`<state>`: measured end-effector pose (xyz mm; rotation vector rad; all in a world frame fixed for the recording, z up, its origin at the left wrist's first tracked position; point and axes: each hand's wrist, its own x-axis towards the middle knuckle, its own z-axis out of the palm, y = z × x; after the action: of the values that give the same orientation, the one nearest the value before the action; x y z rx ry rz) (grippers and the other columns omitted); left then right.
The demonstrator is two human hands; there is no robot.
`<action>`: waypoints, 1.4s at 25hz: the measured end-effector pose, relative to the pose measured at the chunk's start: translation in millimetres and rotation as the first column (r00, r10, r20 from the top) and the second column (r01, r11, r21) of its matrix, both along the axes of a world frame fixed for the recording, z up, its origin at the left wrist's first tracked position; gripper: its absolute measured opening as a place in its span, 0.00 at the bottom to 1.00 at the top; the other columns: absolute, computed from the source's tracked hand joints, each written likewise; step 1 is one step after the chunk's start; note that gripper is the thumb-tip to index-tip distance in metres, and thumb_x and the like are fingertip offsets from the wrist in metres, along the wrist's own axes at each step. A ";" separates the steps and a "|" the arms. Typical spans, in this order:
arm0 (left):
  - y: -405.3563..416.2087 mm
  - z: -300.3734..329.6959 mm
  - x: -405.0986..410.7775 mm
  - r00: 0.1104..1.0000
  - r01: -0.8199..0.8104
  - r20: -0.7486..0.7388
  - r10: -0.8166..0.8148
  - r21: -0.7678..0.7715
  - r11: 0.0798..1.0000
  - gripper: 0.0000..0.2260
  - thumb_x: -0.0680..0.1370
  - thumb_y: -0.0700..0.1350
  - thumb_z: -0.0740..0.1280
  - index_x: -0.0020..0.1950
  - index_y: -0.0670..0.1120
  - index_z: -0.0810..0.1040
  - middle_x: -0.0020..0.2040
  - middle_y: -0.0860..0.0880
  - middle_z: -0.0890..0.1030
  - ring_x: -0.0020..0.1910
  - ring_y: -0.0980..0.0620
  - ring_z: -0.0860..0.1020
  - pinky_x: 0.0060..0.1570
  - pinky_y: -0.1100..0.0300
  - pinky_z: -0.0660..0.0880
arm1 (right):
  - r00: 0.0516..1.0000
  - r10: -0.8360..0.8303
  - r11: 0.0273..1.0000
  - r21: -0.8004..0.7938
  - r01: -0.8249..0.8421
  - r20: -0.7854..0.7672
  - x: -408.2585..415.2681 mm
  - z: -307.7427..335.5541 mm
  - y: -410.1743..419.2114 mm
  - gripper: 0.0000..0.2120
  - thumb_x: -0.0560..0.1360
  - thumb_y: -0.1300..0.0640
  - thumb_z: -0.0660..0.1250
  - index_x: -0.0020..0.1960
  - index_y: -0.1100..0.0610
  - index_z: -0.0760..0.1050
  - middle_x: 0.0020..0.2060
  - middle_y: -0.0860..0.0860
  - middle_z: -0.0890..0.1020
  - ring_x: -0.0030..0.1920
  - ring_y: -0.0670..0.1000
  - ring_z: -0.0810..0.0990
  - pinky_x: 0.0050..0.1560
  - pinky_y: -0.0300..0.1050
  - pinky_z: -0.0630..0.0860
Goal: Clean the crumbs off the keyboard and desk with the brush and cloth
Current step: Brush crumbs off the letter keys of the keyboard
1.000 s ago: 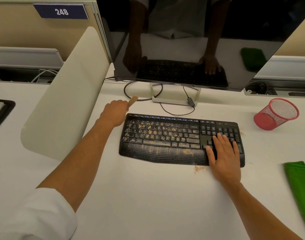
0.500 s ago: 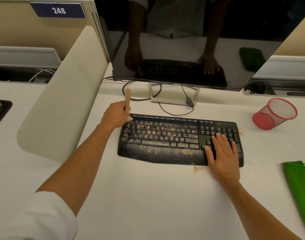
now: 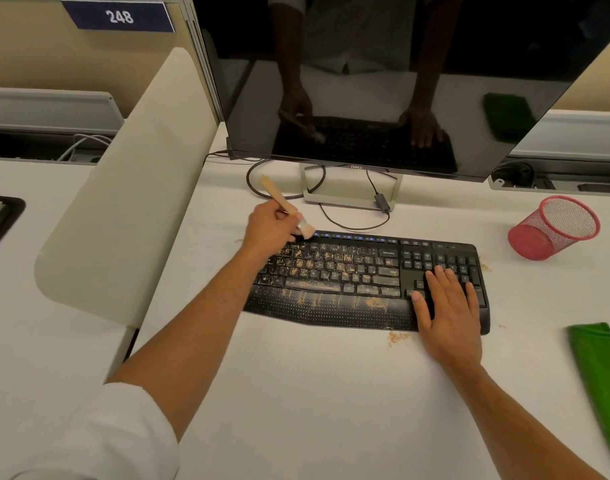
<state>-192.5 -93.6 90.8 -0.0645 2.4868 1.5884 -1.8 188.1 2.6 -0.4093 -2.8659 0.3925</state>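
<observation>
While your left hand [image 3: 267, 233] grips a small wooden-handled brush [image 3: 285, 206], fingers curled round the handle, the bristle end sits at the back left corner of the black keyboard [image 3: 365, 278], on or just above the top row of keys; whether the bristles touch cannot be told. The handle tilts up and away toward the monitor stand [image 3: 348, 199].

Your right hand [image 3: 447, 311] lies flat on the right end of the keyboard, fingers straight and spread over the number pad, the thumb on the palm rest, holding nothing.

Tan crumbs [image 3: 331, 263] are scattered thickly over the letter keys and the palm rest. A small pile of crumbs lies on the white desk [image 3: 314, 393] just in front of the keyboard, beside your right wrist, and a few specks sit off the keyboard's right edge.

A folded green cloth [image 3: 601, 382] lies on the desk at the far right, well apart from the keyboard, partly cut off by the frame edge. A red mesh cup [image 3: 556, 228] rests tipped on its side behind the cloth. A large dark monitor [image 3: 383, 74] stands behind the keyboard, mirroring your arms. A cream divider panel [image 3: 123, 188] stands to the left.
</observation>
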 end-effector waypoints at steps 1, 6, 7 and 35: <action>12.6 -2.3 4.0 1.000 -0.003 0.015 0.002 0.033 0.999 0.08 0.79 0.41 0.69 0.57 0.41 0.78 0.48 0.46 0.83 0.41 0.54 0.84 0.41 0.61 0.82 | 1.000 0.001 1.000 0.003 -0.001 0.000 0.0 0.2 -0.9 0.31 0.82 0.39 0.48 0.75 0.58 0.69 0.76 0.54 0.69 0.78 0.52 0.60 0.80 0.51 0.46; 54.4 -14.9 13.5 1.000 -0.023 0.007 0.023 0.002 1.000 0.07 0.78 0.42 0.70 0.54 0.41 0.80 0.47 0.44 0.84 0.41 0.50 0.84 0.43 0.52 0.83 | 1.000 0.000 1.000 -0.003 0.000 0.008 -0.2 2.3 -0.8 0.32 0.82 0.39 0.47 0.76 0.57 0.68 0.76 0.54 0.68 0.78 0.52 0.60 0.80 0.49 0.44; 56.7 -16.7 13.4 1.000 -0.018 -0.019 0.018 -0.035 0.999 0.08 0.78 0.43 0.70 0.54 0.41 0.80 0.46 0.45 0.84 0.42 0.49 0.84 0.44 0.51 0.83 | 1.000 0.001 1.000 -0.004 -0.001 0.003 -0.2 2.4 -1.0 0.32 0.82 0.39 0.47 0.76 0.58 0.68 0.76 0.54 0.68 0.78 0.52 0.60 0.80 0.49 0.44; -27.6 -10.5 -8.0 0.994 -0.108 -0.047 0.103 -0.125 0.986 0.07 0.79 0.42 0.69 0.55 0.42 0.78 0.48 0.45 0.83 0.42 0.49 0.83 0.46 0.52 0.82 | 1.000 0.003 1.000 0.001 -0.003 0.021 0.0 2.1 0.0 0.31 0.82 0.39 0.48 0.76 0.57 0.67 0.76 0.54 0.68 0.79 0.51 0.59 0.80 0.51 0.45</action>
<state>-200.4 -121.2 80.3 -0.1871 2.6550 1.4821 -1.8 188.1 4.7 -0.4110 -2.8872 0.3897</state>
